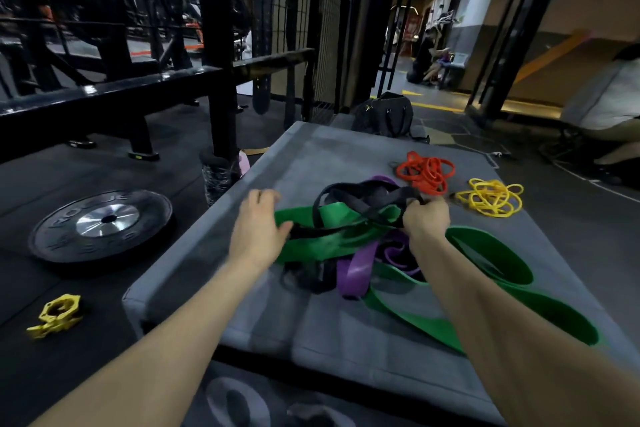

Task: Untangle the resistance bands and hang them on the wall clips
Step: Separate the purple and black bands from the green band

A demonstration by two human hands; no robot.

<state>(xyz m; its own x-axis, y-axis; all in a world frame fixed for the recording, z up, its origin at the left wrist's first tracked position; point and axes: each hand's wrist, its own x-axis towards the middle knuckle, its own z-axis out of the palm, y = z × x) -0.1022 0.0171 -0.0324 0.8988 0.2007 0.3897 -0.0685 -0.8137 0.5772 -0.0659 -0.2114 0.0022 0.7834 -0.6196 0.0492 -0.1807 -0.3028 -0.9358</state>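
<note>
Green band (485, 305) sprawls nearest; right hand (426, 217) clamps the black band (360, 196), left hand (258, 225) spread beside it — yanking probably tightens the knot.

Before you lie a broad green band (491, 260), a purple band (356, 270) and a black band (363, 199), tangled on a grey mat (311, 156). Beyond them you see a red coil (426, 172) and a yellow coil (490, 198). On the black floor (52, 163), note a black plate (100, 224) with silver hub and a yellow collar (55, 315).
</note>
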